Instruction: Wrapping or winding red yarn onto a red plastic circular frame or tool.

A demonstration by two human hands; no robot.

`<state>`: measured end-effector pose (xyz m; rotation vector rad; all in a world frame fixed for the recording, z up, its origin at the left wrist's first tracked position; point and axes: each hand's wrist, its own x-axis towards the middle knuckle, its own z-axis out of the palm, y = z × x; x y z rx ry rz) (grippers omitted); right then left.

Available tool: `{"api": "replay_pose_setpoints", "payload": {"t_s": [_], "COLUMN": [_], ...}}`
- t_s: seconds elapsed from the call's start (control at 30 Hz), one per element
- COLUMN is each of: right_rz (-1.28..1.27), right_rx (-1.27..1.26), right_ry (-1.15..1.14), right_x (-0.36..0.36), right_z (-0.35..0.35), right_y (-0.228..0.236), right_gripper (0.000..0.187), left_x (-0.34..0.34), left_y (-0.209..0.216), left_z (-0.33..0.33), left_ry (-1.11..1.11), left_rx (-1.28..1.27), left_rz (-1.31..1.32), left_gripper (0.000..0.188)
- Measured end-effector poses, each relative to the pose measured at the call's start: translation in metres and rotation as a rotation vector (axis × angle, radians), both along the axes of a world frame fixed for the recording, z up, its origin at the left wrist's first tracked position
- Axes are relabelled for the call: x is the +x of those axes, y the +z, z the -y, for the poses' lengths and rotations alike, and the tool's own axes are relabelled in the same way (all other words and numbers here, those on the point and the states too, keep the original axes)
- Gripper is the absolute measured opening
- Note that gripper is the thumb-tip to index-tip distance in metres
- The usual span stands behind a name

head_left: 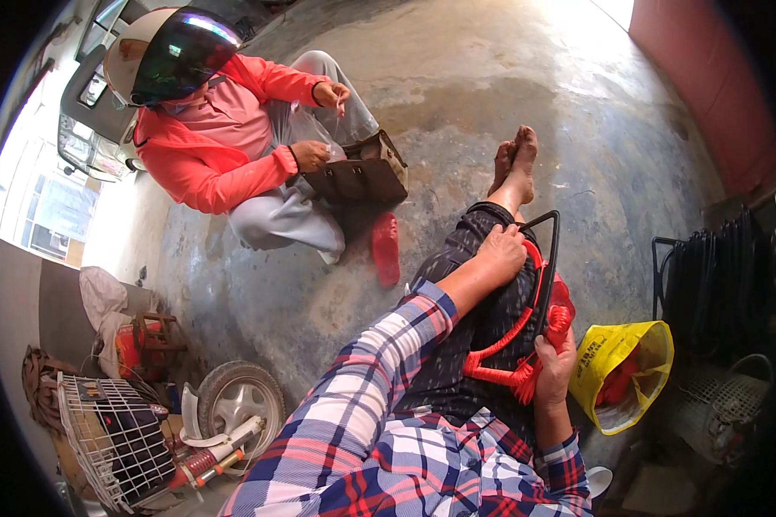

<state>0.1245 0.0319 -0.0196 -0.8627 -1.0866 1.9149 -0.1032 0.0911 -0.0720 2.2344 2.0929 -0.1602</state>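
Observation:
Across my lap lies a black frame of bent rod (550,274), its far and right sides bare. Red cord is wound tightly round its near and left sides (502,340). My left hand (498,257) is closed over the frame's far left part, above my knee. On the right, my right hand (555,369) grips a bundle of red cord (560,320) beside the bare rod. Loose red strands hang below the wrapped corner. Some of the fingertips of both hands are hidden.
A yellow bag (588,370) with red material inside stands at my right, near stacked black frames (720,276) and a wire basket (733,401). Ahead left, a helmeted person (224,129) sits with a brown bag (353,181). A wheel (241,401) and white basket (103,431) lie lower left.

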Motion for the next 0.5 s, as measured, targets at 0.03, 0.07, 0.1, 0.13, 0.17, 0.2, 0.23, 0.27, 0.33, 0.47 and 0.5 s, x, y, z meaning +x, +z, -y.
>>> {"api": "replay_pose_setpoints", "payload": {"t_s": [0.03, 0.07, 0.1, 0.13, 0.17, 0.2, 0.23, 0.27, 0.33, 0.47, 0.5], "right_rz": [-0.002, -0.002, -0.002, -0.003, 0.003, 0.009, 0.007, 0.004, 0.001, -0.017, -0.016], "right_rx": [-0.001, -0.004, -0.007, -0.005, 0.001, 0.007, 0.007, 0.011, 0.015, -0.015, -0.014], "right_ry": [0.001, 0.0, -0.001, -0.001, 0.002, 0.005, 0.006, 0.003, 0.0, -0.002, 0.0], "right_x": [0.0001, 0.0004, 0.0008, 0.0013, 0.0019, 0.0021, 0.0016, 0.0012, 0.0007, 0.0001, -0.0002], "right_z": [0.0, -0.0002, -0.0004, -0.0007, -0.0009, -0.0009, -0.0009, -0.0007, -0.0004, 0.0003, 0.0002], "right_y": [-0.0003, -0.0008, -0.0013, -0.0018, -0.0026, -0.0029, -0.0022, -0.0006, -0.0003, 0.0008, 0.0016], "right_gripper": [0.048, 0.048, 0.048, 0.048, 0.049, 0.049, 0.049, 0.049, 0.049, 0.049, 0.049], "left_x": [0.0, 0.0001, 0.0002, 0.0, 0.0, 0.0003, 0.0002, 0.0002, 0.0004, -0.0002, -0.0004], "left_y": [-0.0006, -0.0011, -0.0015, -0.001, -0.0004, 0.0001, -0.0001, -0.0003, -0.0011, -0.0028, -0.0031], "left_z": [0.0001, -0.0001, -0.0004, -0.0007, -0.0006, -0.0004, -0.0003, -0.0002, 0.0002, 0.0003, 0.0004], "left_ry": [-0.002, -0.001, -0.001, -0.001, -0.001, -0.002, -0.003, -0.002, -0.013, -0.006, -0.004], "left_rx": [0.011, 0.01, 0.006, 0.005, 0.006, 0.003, -0.001, -0.001, 0.001, 0.026, 0.023], "left_rz": [0.002, 0.0, 0.003, 0.006, 0.004, 0.007, 0.009, 0.006, -0.007, 0.001, -0.001], "left_gripper": [0.024, 0.024, 0.024, 0.024, 0.024, 0.024, 0.024, 0.024, 0.024, 0.024, 0.024]}}
